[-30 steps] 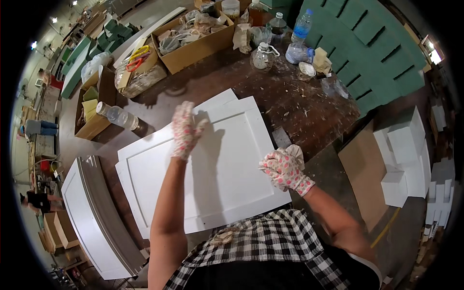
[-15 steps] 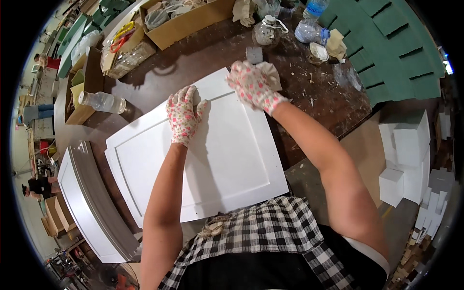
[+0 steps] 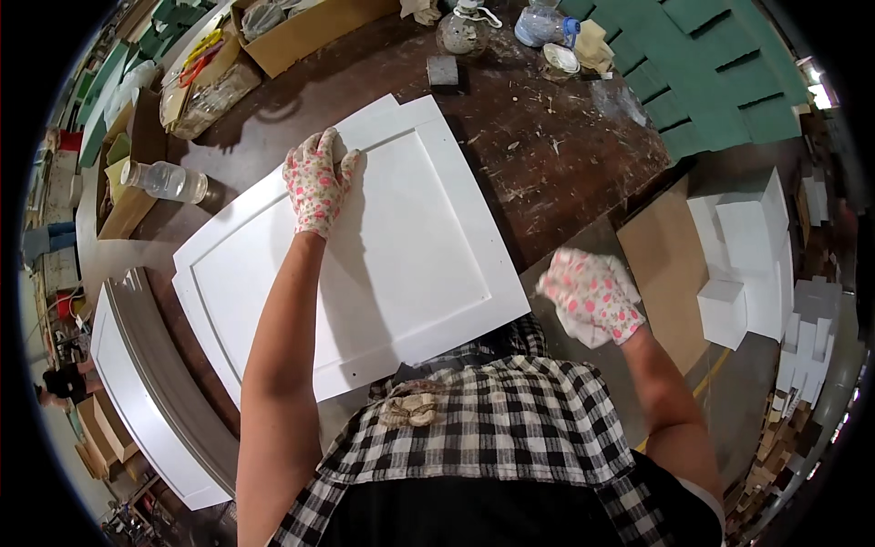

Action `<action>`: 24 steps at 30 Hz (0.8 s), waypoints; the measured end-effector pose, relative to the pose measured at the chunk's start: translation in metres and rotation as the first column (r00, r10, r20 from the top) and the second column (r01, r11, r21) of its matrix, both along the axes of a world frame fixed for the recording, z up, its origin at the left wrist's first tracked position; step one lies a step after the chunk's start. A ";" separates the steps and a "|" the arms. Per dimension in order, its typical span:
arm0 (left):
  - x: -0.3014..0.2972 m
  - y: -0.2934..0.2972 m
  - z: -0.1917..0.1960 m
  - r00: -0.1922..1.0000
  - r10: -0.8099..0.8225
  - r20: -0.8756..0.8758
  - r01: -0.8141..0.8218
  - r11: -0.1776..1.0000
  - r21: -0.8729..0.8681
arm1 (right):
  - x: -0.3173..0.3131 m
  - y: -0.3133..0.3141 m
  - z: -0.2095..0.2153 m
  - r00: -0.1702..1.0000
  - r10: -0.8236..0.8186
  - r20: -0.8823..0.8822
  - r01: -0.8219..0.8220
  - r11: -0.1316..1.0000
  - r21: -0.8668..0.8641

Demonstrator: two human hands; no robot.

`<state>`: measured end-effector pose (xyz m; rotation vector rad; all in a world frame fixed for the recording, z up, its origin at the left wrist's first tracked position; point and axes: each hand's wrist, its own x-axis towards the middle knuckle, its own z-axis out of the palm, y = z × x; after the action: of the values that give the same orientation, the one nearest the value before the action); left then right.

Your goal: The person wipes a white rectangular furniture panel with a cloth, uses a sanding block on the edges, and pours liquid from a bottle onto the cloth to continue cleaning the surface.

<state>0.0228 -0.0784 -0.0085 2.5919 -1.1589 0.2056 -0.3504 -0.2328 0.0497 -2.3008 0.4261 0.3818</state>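
Note:
A white panel door [image 3: 410, 242] with a recessed centre lies on the brown table, its near edge at my checked apron. My left hand [image 3: 316, 187], in a white glove with pink flowers, rests flat on the panel's far left part, fingers stretched out. Off the panel's right side, above the floor, is my right hand [image 3: 594, 287] in a matching glove. It is closed around a crumpled white cloth [image 3: 581, 330], partly hidden by the fingers and slightly blurred. A small grey block [image 3: 443, 72] sits just beyond the panel's far corner.
Left of the panel stand curved white panels [image 3: 150, 392] and a clear bottle [image 3: 173, 182] lying down. Cardboard boxes [image 3: 310, 41], scissors [image 3: 199, 59], a jar [image 3: 462, 35] and a plastic bottle [image 3: 545, 27] line the far side. Green slotted sheets [image 3: 702, 73] are at far right.
My right hand has swept from the panel's far right corner back toward me and off its right side, with the cloth. My left hand stays on the panel. The view has shifted.

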 end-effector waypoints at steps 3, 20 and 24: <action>-0.002 0.001 0.000 1.000 -0.012 -0.026 0.012 1.000 -0.010 | 0.017 0.026 0.001 0.938 -0.313 0.150 0.289 0.943 0.165; -0.079 -0.011 0.025 0.438 -0.585 -0.683 -0.131 0.710 -0.692 | 0.047 0.011 0.042 0.381 -0.627 0.680 0.627 0.716 0.309; -0.106 -0.003 0.013 0.093 -0.760 -0.643 -0.026 0.644 -0.765 | 0.128 0.052 0.023 0.590 -0.219 0.777 0.171 0.975 0.145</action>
<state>-0.0836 -0.0810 0.0048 1.1032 -0.9150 -0.9474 -0.2228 -0.1811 0.0726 -2.0741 0.1918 -0.7380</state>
